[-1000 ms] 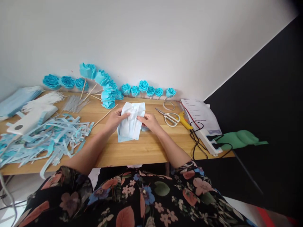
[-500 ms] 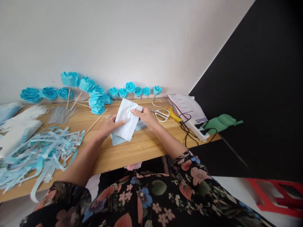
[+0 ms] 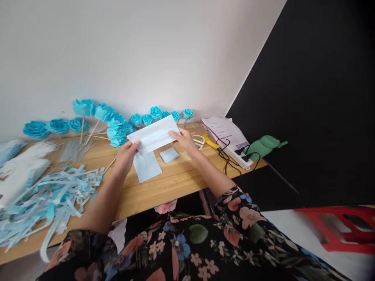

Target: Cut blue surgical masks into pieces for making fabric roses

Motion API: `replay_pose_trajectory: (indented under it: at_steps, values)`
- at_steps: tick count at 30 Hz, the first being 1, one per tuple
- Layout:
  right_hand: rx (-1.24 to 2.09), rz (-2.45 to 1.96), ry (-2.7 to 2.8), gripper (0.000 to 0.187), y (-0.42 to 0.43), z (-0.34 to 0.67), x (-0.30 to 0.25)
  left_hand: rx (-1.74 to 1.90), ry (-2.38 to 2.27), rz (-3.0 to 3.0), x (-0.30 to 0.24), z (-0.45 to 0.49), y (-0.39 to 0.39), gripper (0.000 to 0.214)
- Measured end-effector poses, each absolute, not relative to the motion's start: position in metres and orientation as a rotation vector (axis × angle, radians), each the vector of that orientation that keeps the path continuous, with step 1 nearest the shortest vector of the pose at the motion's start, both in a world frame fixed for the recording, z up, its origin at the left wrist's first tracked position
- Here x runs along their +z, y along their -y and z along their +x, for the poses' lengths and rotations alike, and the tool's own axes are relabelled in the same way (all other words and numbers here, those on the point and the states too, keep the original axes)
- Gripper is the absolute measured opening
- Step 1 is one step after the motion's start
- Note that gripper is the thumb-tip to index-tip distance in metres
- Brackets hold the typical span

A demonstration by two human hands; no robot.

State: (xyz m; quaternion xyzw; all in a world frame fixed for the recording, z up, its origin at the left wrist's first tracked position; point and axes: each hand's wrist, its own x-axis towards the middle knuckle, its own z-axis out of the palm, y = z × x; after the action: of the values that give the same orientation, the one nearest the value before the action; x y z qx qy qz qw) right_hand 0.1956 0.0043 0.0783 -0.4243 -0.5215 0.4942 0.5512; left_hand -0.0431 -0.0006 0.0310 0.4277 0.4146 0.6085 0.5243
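Observation:
Both my hands hold a white rectangular sheet (image 3: 154, 135) stretched lengthwise a little above the wooden table (image 3: 175, 183). My left hand (image 3: 126, 153) pinches its left end and my right hand (image 3: 183, 138) pinches its right end. Under the sheet a pale blue sheet (image 3: 147, 166) lies flat on the table, and a small folded blue square (image 3: 169, 154) lies beside it.
Blue paper flowers (image 3: 114, 121) on sticks line the wall. A heap of blue and white strips (image 3: 49, 191) fills the left side. White scissors (image 3: 199, 139), a yellow glue gun (image 3: 210, 141), a power strip with black cables (image 3: 234, 152), papers and a green object (image 3: 265, 143) lie at the right.
I have lifted the white sheet off the blue one and turned it from upright to lengthwise between my hands. The blue sheet stays on the table. My view has swung to the right.

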Motion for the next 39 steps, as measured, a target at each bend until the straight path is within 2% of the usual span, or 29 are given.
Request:
replay_pose_trajectory:
  at_steps: [4, 9, 15, 20, 24, 28, 33, 39]
  values:
    - [1.207, -1.008, 1.307, 0.049, -0.003, 0.198, 0.071, 1.527, -0.952, 1.008, 0.034, -0.043, 0.002, 0.047]
    - [0.938, -1.118, 1.409, 0.041, -0.002, 0.201, 0.066, 1.527, -0.973, 1.087, 0.031, -0.047, 0.002, 0.045]
    - [0.853, -1.131, 1.399, 0.046, 0.006, 0.195, 0.065, 1.59, -0.911, 0.976, 0.037, -0.046, 0.004, 0.044]
    - [0.917, -1.124, 1.296, 0.044, 0.007, 0.186, 0.061, 1.589, -0.779, 0.926, 0.041, -0.045, 0.002, 0.048]
    - [0.975, -1.136, 1.154, 0.051, 0.007, 0.174, 0.06, 1.412, -0.507, 0.999, 0.042, -0.036, 0.008, 0.051]
    - [0.999, -1.131, 1.131, 0.05, 0.016, 0.159, 0.058, 1.3, -0.601, 1.05, 0.039, -0.02, 0.022, 0.048]
    - [1.123, -1.046, 1.229, 0.041, 0.03, 0.148, 0.055, 1.358, -0.709, 0.942, 0.035, -0.012, 0.027, 0.044]
    - [1.223, -1.001, 1.178, 0.051, 0.033, 0.155, 0.053, 1.456, -0.804, 0.841, 0.039, -0.016, 0.023, 0.036]
